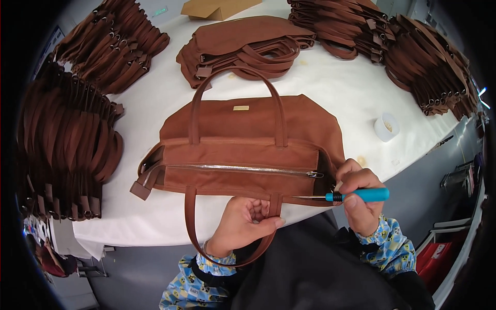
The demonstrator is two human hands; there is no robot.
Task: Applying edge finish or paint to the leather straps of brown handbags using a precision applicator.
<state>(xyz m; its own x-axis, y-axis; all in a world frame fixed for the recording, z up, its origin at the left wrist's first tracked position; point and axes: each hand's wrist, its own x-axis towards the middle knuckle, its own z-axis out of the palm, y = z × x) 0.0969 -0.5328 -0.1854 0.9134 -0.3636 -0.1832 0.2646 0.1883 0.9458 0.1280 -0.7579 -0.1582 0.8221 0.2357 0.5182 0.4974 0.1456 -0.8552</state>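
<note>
A brown handbag (248, 124) lies on the white table with its top side turned toward me. Its metal zipper (243, 168) is closed, the pull at the right end. My left hand (243, 223) is closed around the base of the near bag handle (192, 219), thumb in front and fingers curled behind. In my right hand (361, 199), fingers and thumb grip a screwdriver (369, 195) with a teal handle and black collar. Its thin metal shaft points left along the bag's near top edge, the tip close to the handle base. What the tip touches is too small to tell.
Stacked brown bags (248, 39) lie beyond this one. More piles of brown bags stand at the left (67, 150) and far right (434, 64). A small white cup (386, 127) sits right of the bag, and a cardboard piece (219, 8) lies at the back.
</note>
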